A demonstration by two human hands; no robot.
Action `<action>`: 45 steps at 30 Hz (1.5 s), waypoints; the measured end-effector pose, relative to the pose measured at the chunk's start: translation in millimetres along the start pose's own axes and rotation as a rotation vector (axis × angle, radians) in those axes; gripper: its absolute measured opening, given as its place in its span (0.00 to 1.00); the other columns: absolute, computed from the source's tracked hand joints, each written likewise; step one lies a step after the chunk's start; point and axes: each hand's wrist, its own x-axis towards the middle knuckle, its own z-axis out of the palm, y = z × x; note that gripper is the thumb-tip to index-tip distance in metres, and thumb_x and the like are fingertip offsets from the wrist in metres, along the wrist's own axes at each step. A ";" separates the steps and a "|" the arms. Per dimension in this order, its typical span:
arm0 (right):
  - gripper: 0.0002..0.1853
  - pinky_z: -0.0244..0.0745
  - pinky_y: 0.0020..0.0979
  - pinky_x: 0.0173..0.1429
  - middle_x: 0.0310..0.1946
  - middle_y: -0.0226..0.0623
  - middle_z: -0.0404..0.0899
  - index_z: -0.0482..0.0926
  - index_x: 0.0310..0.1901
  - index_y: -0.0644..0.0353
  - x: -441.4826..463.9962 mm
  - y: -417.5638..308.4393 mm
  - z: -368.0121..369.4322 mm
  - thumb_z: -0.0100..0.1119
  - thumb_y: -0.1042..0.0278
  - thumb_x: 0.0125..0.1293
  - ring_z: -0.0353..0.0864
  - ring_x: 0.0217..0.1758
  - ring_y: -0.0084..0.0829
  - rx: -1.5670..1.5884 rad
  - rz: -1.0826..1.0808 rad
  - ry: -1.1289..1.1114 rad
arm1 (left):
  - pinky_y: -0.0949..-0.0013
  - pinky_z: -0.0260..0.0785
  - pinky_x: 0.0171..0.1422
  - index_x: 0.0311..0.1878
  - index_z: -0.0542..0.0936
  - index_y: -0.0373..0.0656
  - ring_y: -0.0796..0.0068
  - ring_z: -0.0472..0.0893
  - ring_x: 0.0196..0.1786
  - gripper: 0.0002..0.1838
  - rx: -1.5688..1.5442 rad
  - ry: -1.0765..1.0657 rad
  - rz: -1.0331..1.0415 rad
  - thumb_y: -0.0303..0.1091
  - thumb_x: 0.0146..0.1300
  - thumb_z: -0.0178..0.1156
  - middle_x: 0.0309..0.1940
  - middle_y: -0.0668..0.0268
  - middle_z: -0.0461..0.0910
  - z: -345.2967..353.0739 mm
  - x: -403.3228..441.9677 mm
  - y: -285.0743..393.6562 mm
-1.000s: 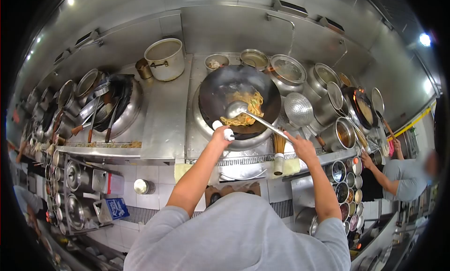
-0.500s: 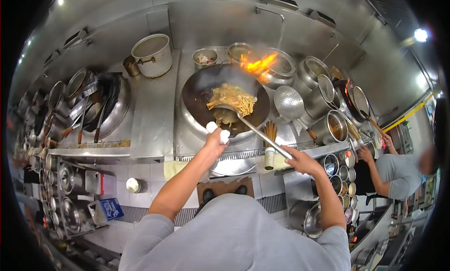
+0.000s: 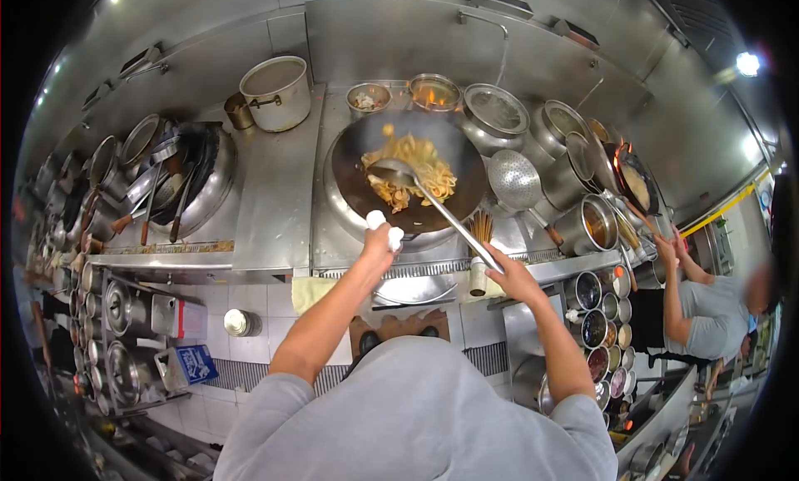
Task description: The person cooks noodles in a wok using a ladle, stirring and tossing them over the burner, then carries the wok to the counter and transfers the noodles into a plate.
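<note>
My left hand (image 3: 379,246) is closed around a white cloth (image 3: 376,220) at the near rim of a large dark wok (image 3: 348,180). The wok's handle is hidden under the cloth and fingers. Browned noodle-like strips (image 3: 426,163) lie in the wok, with a few pieces in the air above its far side. With my right hand (image 3: 514,281) I grip the end of a long-handled ladle (image 3: 449,216), whose bowl rests over the left part of the food. A bamboo brush (image 3: 481,228) stands in a can beside the ladle's handle.
A perforated skimmer (image 3: 514,181) lies right of the wok. Behind stand lidded pots (image 3: 496,108) and a bowl of chopped food (image 3: 367,98). A tall pot (image 3: 275,98) is back left. At right, a co-worker (image 3: 699,310) holds a long handle near another wok (image 3: 637,181).
The large flame behind the wok has shrunk to small flickers. The food has spread and been tossed; the ladle bowl has shifted up and left. My right hand has moved slightly left.
</note>
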 end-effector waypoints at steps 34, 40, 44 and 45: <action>0.30 0.77 0.43 0.46 0.39 0.43 0.83 0.70 0.65 0.43 26.5 50.1 -87.5 0.61 0.68 0.59 0.83 0.39 0.43 -0.707 -0.003 0.177 | 0.56 0.70 0.35 0.45 0.72 0.49 0.68 0.79 0.36 0.14 0.085 0.008 -0.051 0.49 0.68 0.54 0.35 0.66 0.78 4.1 32.3 14.1; 0.30 0.76 0.37 0.47 0.46 0.45 0.83 0.69 0.66 0.50 -19.7 -12.7 -167.9 0.63 0.62 0.61 0.84 0.39 0.39 -0.090 0.333 -0.275 | 0.62 0.70 0.42 0.48 0.75 0.53 0.70 0.78 0.40 0.20 -0.013 -0.007 -0.145 0.58 0.67 0.53 0.40 0.69 0.79 -49.9 -59.6 41.6; 0.29 0.75 0.29 0.42 0.38 0.37 0.82 0.68 0.67 0.50 25.8 70.3 -108.2 0.61 0.64 0.63 0.78 0.32 0.25 -0.357 -0.315 -0.062 | 0.62 0.72 0.39 0.55 0.73 0.50 0.64 0.79 0.42 0.23 -0.071 -0.078 -0.139 0.57 0.69 0.47 0.43 0.66 0.80 -117.3 -84.1 25.9; 0.29 0.75 0.29 0.42 0.38 0.37 0.82 0.68 0.67 0.50 26.1 62.2 -105.3 0.61 0.64 0.63 0.78 0.32 0.25 -0.358 -0.323 -0.055 | 0.62 0.72 0.39 0.55 0.73 0.50 0.64 0.79 0.42 0.23 -0.069 -0.081 -0.131 0.57 0.69 0.47 0.43 0.66 0.80 -118.3 -92.6 23.6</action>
